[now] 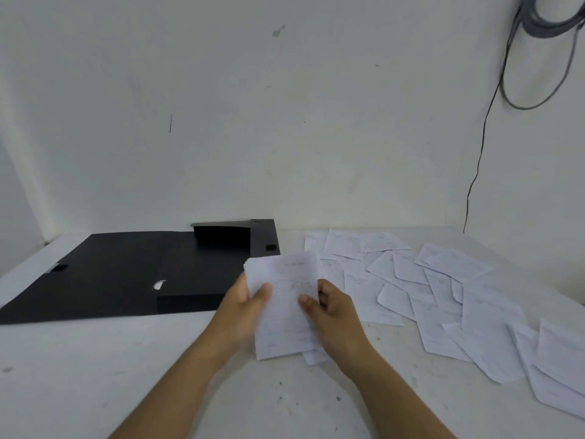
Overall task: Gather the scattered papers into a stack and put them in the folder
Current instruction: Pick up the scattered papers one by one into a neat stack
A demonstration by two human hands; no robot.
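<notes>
A small stack of white printed papers (285,308) stands almost upright above the table's middle, gripped on both sides. My left hand (245,307) holds its left edge with the thumb across the front sheet. My right hand (332,307) holds its right edge the same way. Several more white papers (443,296) lie scattered and overlapping on the table to the right. A black box folder (133,277) lies open and flat at the left, its tray part (228,245) at the back near the wall.
The white table (95,375) has a wall close behind it. A thin black cable (478,166) hangs down the wall at the right, with a coil of grey cable (544,23) above it. Scattered sheets reach the table's right edge.
</notes>
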